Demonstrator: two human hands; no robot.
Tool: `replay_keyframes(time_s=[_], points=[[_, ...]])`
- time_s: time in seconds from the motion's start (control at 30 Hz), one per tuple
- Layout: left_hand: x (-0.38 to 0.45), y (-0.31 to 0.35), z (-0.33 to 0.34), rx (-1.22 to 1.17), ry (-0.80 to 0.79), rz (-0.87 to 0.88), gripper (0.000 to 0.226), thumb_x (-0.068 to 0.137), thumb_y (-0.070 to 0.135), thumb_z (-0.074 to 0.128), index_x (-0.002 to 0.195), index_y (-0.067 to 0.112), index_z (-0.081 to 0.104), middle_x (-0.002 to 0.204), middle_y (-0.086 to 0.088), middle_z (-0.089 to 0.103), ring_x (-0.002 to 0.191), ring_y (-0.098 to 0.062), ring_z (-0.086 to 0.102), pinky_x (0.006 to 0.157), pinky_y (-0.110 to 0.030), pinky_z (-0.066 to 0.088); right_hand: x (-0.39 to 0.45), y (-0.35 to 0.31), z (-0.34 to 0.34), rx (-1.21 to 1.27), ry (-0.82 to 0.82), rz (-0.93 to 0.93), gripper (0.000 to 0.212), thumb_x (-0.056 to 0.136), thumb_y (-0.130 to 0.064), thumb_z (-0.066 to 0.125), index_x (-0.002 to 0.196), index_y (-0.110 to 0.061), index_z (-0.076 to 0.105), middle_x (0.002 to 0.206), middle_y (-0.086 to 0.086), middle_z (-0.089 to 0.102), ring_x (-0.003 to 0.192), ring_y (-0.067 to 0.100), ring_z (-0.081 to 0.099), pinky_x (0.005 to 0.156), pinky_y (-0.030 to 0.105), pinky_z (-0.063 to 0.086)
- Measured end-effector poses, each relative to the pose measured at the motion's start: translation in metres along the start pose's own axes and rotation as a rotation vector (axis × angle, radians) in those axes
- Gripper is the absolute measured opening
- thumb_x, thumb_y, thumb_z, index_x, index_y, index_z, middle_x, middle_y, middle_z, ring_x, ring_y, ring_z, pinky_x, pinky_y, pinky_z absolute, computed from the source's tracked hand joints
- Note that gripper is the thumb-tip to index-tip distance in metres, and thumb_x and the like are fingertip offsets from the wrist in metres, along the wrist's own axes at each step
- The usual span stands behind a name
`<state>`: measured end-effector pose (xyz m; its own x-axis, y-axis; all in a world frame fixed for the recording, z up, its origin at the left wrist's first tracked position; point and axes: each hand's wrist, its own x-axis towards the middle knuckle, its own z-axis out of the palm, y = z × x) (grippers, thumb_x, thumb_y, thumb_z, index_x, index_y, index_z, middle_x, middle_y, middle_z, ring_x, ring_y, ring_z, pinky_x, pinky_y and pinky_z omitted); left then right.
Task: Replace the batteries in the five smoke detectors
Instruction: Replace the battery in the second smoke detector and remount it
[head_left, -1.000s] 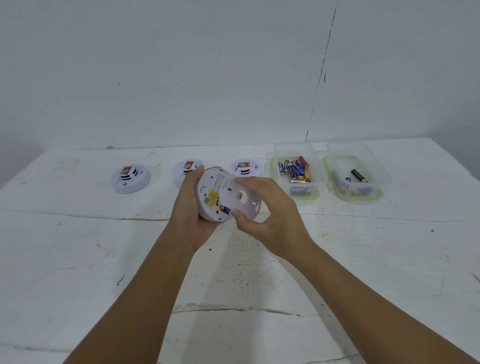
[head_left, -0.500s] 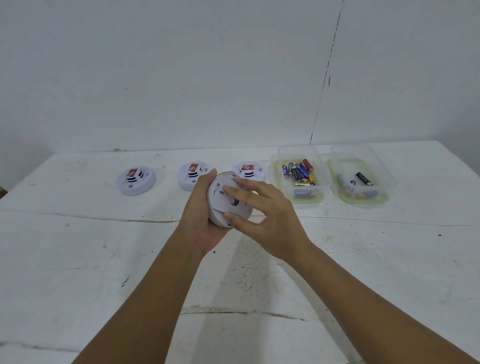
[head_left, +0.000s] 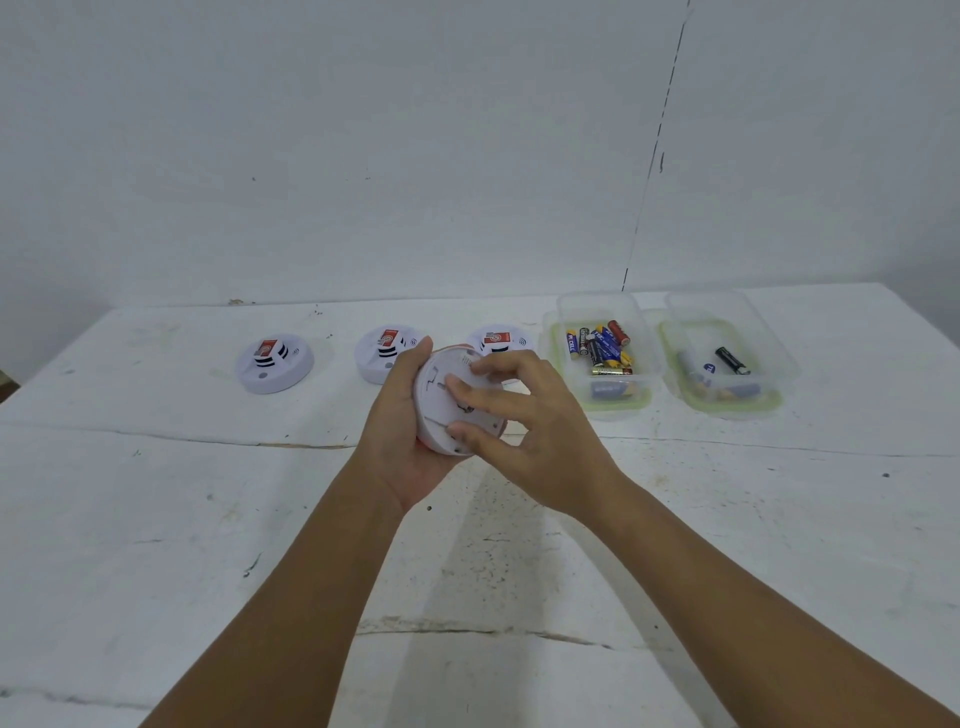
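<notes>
My left hand (head_left: 402, 431) grips a round white smoke detector (head_left: 435, 402) from behind, holding it above the table with its back plate turned toward me. My right hand (head_left: 524, 431) lies over that back plate, fingertips spread across it and thumb under its lower rim. Three more white smoke detectors lie face up in a row at the back: one at the left (head_left: 274, 362), one (head_left: 382, 348) partly behind my left thumb, and one (head_left: 501, 339) partly behind my right fingers. A clear tub (head_left: 566, 374) holds several mixed batteries (head_left: 600, 348).
A second clear tub (head_left: 779, 364) at the right holds a black battery (head_left: 732, 360) and a few pale ones. Both tubs stand near the back of the white, cracked table (head_left: 156, 519). A white wall rises just behind it.
The back plate, held apart from the detector by my right hand a second ago, now sits on it and covers the battery bay. My right fingers have shifted across the plate.
</notes>
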<state>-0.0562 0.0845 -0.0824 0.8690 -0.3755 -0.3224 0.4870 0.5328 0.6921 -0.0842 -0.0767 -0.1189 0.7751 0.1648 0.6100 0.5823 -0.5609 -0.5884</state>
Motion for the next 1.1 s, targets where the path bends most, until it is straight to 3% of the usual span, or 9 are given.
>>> replay_keyframes(time_s=[0.1,0.3,0.5,0.63,0.73,0.83,0.9,1.03,1.1], points=[[0.001,0.0,0.0,0.024,0.003,-0.004,0.05,0.1,0.055,0.051,0.107,0.014,0.08,0.12,-0.014,0.073,0.1,-0.029,0.072,0.084,-0.042,0.058,0.003,-0.003,-0.004,0.026,0.003,0.014,0.043,0.089,-0.036,0.081,0.129,-0.027,0.072,0.127,-0.004,0.06,0.121,0.011,0.057,0.096,0.04,0.053],[0.002,-0.001,0.004,0.1,0.065,0.054,0.044,0.101,0.052,0.052,0.119,0.017,0.07,0.115,-0.011,0.075,0.105,-0.033,0.067,0.093,-0.048,0.054,0.004,-0.01,-0.001,0.095,0.046,0.21,0.059,0.081,-0.044,0.085,0.131,-0.021,0.066,0.122,-0.011,0.065,0.108,0.007,0.064,0.088,0.032,0.057],[0.003,0.0,0.007,0.139,0.096,0.064,0.048,0.1,0.052,0.054,0.128,0.016,0.067,0.119,-0.012,0.074,0.112,-0.034,0.066,0.095,-0.051,0.054,0.007,-0.009,0.0,0.112,0.053,0.262,0.057,0.077,-0.046,0.086,0.127,-0.025,0.066,0.12,-0.014,0.065,0.105,0.005,0.065,0.085,0.017,0.052],[0.002,0.003,0.009,0.222,0.11,0.102,0.043,0.1,0.053,0.055,0.119,0.018,0.072,0.114,-0.009,0.077,0.107,-0.031,0.07,0.094,-0.051,0.056,0.007,-0.01,-0.002,0.159,0.023,0.3,0.056,0.081,-0.039,0.086,0.13,-0.024,0.065,0.123,-0.014,0.064,0.11,0.003,0.063,0.088,0.008,0.045],[-0.001,0.002,0.013,0.301,0.09,0.148,0.04,0.103,0.053,0.051,0.116,0.021,0.072,0.109,-0.003,0.078,0.102,-0.021,0.074,0.084,-0.041,0.06,0.006,-0.009,-0.005,0.284,-0.055,0.411,0.05,0.091,-0.037,0.077,0.137,-0.028,0.061,0.128,-0.016,0.061,0.117,0.001,0.059,0.097,0.019,0.048],[-0.005,-0.003,0.023,0.449,0.129,0.195,0.031,0.103,0.053,0.053,0.108,0.036,0.079,0.113,0.001,0.078,0.112,-0.022,0.072,0.104,-0.045,0.055,0.005,-0.013,-0.008,0.614,-0.072,0.604,0.048,0.098,-0.052,0.062,0.138,-0.026,0.061,0.129,-0.008,0.066,0.119,0.009,0.063,0.103,0.035,0.052],[-0.005,-0.009,0.027,0.594,0.139,0.228,0.027,0.098,0.053,0.055,0.118,0.049,0.072,0.125,0.003,0.072,0.116,-0.021,0.069,0.102,-0.046,0.056,0.002,-0.015,-0.011,0.826,-0.04,0.696,0.048,0.099,-0.053,0.059,0.134,-0.021,0.061,0.122,0.001,0.072,0.115,0.02,0.069,0.102,0.042,0.055],[0.0,-0.02,0.021,0.759,0.135,0.3,0.043,0.096,0.04,0.055,0.138,0.05,0.057,0.139,0.007,0.057,0.12,-0.011,0.062,0.086,-0.027,0.054,-0.006,-0.009,-0.015,0.787,0.043,0.745,0.031,0.105,-0.03,0.058,0.136,-0.025,0.061,0.118,0.006,0.075,0.111,0.024,0.072,0.099,0.048,0.058],[-0.002,-0.022,0.015,0.809,0.12,0.341,0.042,0.103,0.028,0.05,0.14,0.047,0.052,0.135,0.015,0.055,0.117,-0.001,0.059,0.078,-0.014,0.051,-0.011,-0.002,-0.016,0.768,0.092,0.79,0.031,0.107,-0.026,0.056,0.137,-0.026,0.06,0.117,0.005,0.075,0.109,0.021,0.073,0.096,0.045,0.06]])
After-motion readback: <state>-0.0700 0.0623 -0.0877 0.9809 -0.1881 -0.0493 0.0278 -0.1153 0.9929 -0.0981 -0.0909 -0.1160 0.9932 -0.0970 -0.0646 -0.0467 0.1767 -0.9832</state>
